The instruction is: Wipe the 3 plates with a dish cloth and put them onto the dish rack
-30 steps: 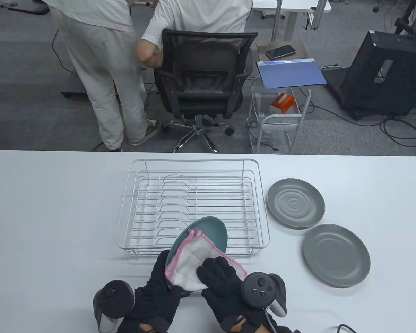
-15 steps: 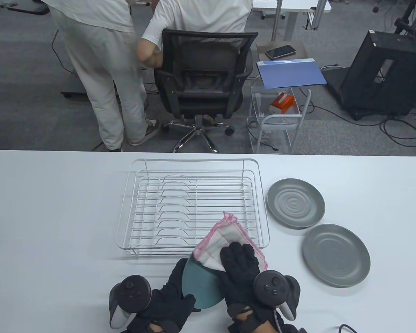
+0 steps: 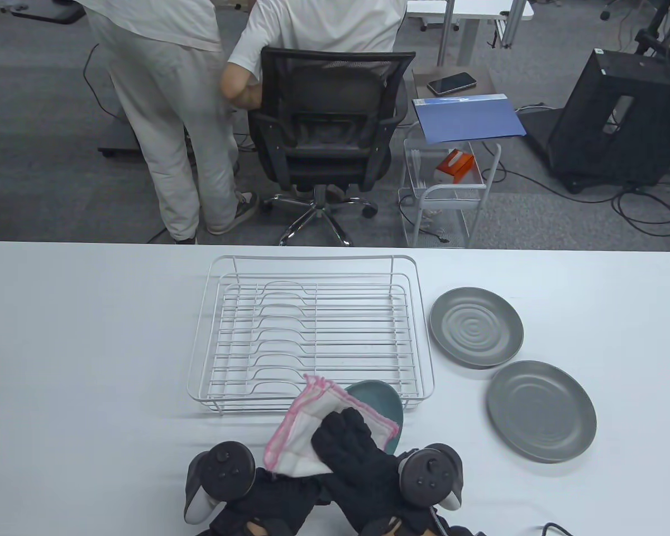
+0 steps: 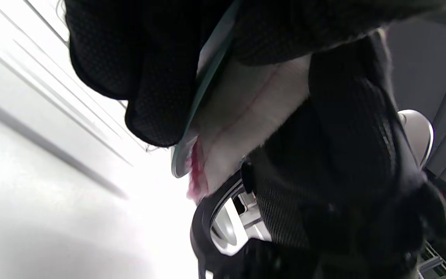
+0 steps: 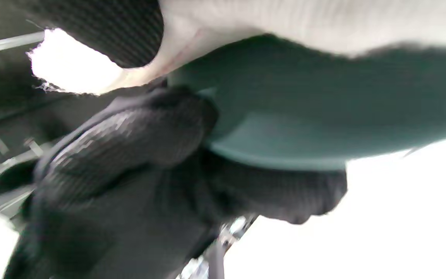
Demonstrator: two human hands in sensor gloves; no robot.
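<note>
A teal plate (image 3: 381, 401) is held tilted just in front of the dish rack (image 3: 312, 324). My left hand (image 3: 273, 494) grips it from below; in the left wrist view its fingers (image 4: 141, 77) curl round the plate's rim (image 4: 203, 93). My right hand (image 3: 340, 429) holds a white dish cloth with pink edging (image 3: 307, 427) and presses it on the plate's face. The right wrist view shows the cloth (image 5: 285, 23) over the teal plate (image 5: 323, 116). Two grey plates (image 3: 476, 326) (image 3: 541, 410) lie flat to the right of the rack. No plate stands in the rack.
The white table (image 3: 89, 346) carries only the rack and plates. Beyond its far edge stand an office chair (image 3: 326, 134), a wire trolley (image 3: 446, 190) and two people in light clothes. A cable (image 3: 558, 527) lies at the front right.
My right hand swept the cloth up and right across the plate, then back down to the left. The teal plate turned in my left hand and now shows to the right of the cloth.
</note>
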